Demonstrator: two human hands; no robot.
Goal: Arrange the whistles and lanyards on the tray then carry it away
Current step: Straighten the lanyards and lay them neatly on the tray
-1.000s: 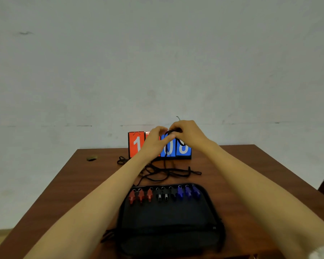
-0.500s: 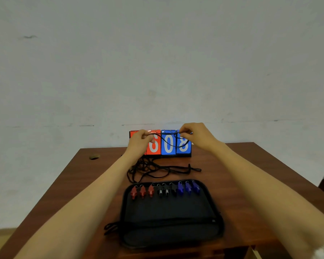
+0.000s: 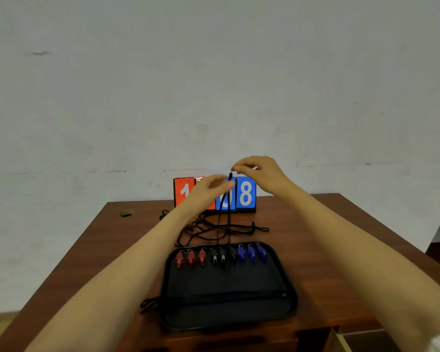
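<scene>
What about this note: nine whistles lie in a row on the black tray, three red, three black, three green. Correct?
No: the head view shows the last three are blue whistles, not green. The red whistles, black whistles and black tray are as stated.

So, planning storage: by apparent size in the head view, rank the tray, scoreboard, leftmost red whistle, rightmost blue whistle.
1. tray, nearest the camera, so flattered.
2. scoreboard, partly hidden.
3. leftmost red whistle and rightmost blue whistle: alike, no ranking.
</scene>
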